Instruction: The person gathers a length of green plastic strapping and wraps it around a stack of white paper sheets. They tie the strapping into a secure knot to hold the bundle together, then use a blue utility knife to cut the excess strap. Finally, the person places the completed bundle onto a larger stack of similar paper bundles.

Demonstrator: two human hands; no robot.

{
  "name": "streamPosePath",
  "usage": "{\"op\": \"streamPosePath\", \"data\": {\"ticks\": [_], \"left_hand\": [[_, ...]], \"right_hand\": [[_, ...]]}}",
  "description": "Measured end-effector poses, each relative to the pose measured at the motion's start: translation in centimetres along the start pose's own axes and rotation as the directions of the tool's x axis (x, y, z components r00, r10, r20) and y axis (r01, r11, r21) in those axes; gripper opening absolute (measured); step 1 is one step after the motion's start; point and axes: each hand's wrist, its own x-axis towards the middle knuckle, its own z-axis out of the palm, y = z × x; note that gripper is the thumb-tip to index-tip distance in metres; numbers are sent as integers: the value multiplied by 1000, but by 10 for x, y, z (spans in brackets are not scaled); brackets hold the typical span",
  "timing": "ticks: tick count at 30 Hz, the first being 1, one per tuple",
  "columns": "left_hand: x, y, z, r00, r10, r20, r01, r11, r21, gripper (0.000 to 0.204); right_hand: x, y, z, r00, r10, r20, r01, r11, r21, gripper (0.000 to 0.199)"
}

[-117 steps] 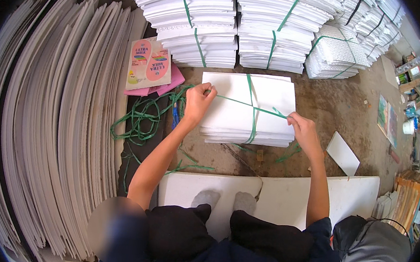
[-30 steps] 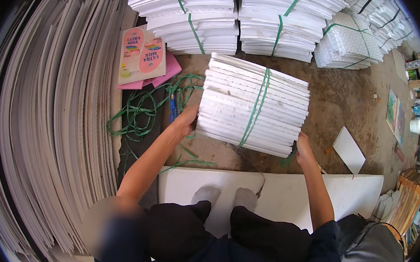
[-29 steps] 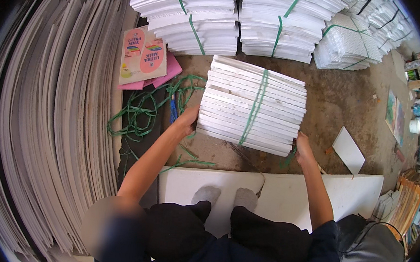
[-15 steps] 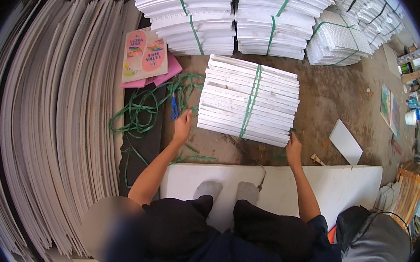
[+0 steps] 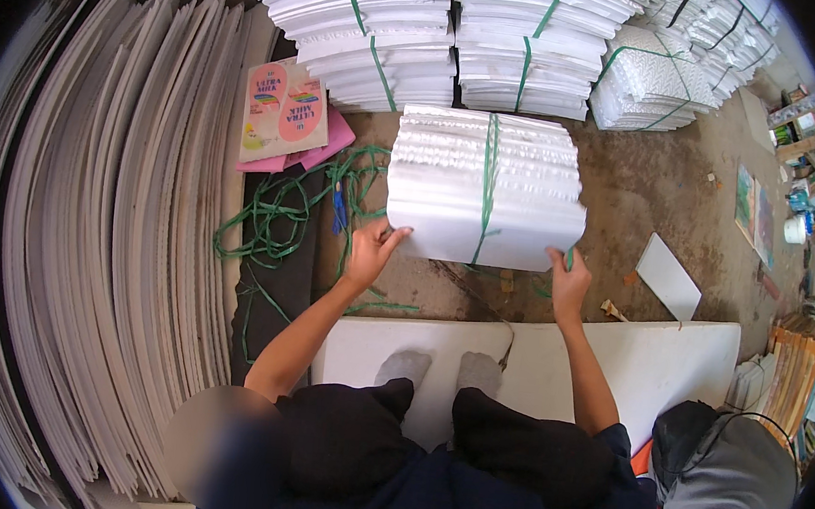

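A bundle of white sheets, bound round the middle with a green plastic strap, sits in front of me. It is tilted, so its near flat face and its sheet edges both show. My left hand is closed on the near left corner, thumb on the face. On the near right corner my right hand is closed likewise, with a bit of green strap beside its fingers. Blue-handled scissors, or a similar blue tool, lie left of the bundle among loose green strapping.
Strapped white stacks stand beyond the bundle. Tall grey-white sheets line the left, near a flattened printed carton. A white panel lies under my feet. A small white board and another person are at right.
The bundle has tipped so its near flat face now shows. My left hand has moved right onto its corner; my right hand has shifted slightly left and down, onto the other corner.
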Motion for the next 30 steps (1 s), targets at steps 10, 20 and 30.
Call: {"op": "streamPosePath", "data": {"ticks": [10, 20, 30], "left_hand": [[79, 87, -27, 988, 139, -69, -132, 987, 95, 34], [86, 99, -2, 991, 128, 32, -131, 940, 315, 22], [71, 113, 51, 970, 216, 112, -242, 905, 351, 24]], "right_hand": [[67, -68, -35, 994, -35, 106, 55, 980, -191, 40], [70, -109, -11, 962, -188, 196, 249, 901, -355, 32], [61, -124, 18, 924, -156, 348, 289, 883, -370, 34]]}}
